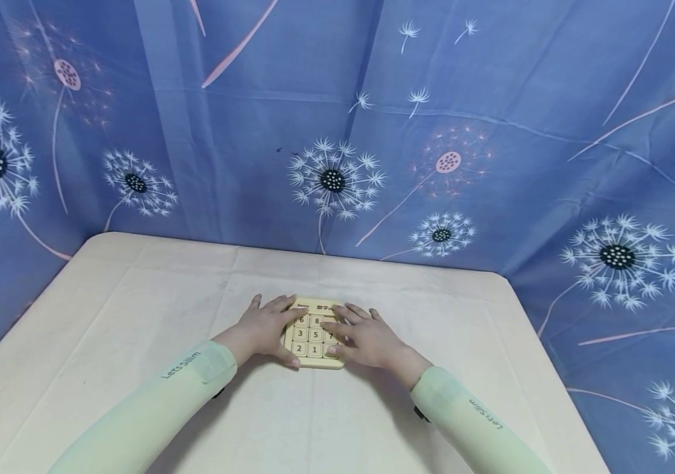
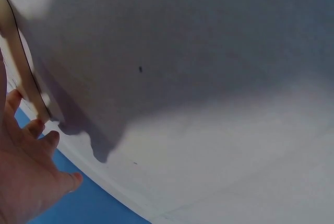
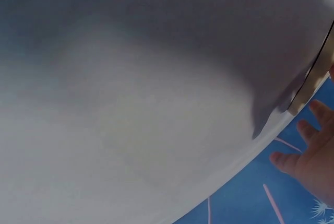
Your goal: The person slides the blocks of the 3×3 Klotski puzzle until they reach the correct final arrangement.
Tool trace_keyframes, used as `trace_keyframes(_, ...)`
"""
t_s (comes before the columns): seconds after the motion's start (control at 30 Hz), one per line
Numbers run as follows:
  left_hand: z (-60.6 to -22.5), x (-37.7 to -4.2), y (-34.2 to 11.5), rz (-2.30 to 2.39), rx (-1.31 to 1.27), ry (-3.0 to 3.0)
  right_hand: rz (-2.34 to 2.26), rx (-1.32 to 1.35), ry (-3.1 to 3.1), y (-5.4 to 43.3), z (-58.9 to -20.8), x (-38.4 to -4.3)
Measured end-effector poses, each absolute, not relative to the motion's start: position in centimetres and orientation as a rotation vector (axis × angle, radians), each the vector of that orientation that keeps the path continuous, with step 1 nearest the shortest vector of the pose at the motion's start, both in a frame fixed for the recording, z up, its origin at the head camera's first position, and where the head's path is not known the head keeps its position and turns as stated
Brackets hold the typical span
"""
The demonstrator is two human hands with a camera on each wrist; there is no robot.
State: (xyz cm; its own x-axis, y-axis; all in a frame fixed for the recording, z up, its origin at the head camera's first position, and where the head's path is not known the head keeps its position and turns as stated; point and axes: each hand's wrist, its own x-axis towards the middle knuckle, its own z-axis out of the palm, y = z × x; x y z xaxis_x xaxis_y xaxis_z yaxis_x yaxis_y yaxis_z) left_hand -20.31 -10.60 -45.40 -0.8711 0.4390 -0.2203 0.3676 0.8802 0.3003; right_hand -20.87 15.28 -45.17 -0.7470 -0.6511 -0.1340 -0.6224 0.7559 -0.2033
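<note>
In the head view, a yellow number-tile board (image 1: 318, 364) is seen on the pale bench (image 1: 154, 283), directly between the left grip (image 1: 263, 329) and the right grip (image 1: 373, 341). The left grip is spread rather than closed: its thumb is set at the board's near corner, and a finger is laid across the upper edge, above the 6. The right grip is likewise spread, with its fingertips rested on the tiles nearest it, the thumb lowermost. The tiles 6, 8, 3, 5, 2 and 1 can be read; the others are partly covered by the right grip. Green sleeves (image 1: 142, 395) are worn behind the grips, and a blue dandelion-print curtain (image 1: 243, 131) is hung beyond them.

In the left wrist view, the left grip's fingers are seen apart, beside the board's edge.

In the right wrist view, the right grip's fingers are seen splayed, with the board's edge just beside them.
</note>
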Motion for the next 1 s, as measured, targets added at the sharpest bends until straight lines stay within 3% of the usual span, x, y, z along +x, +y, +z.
trace_keyframes(1.0,-45.24,-20.22,-10.74,0.375,0.612,2.76,-0.219,-0.968,2.716,14.69,-44.31,-20.48)
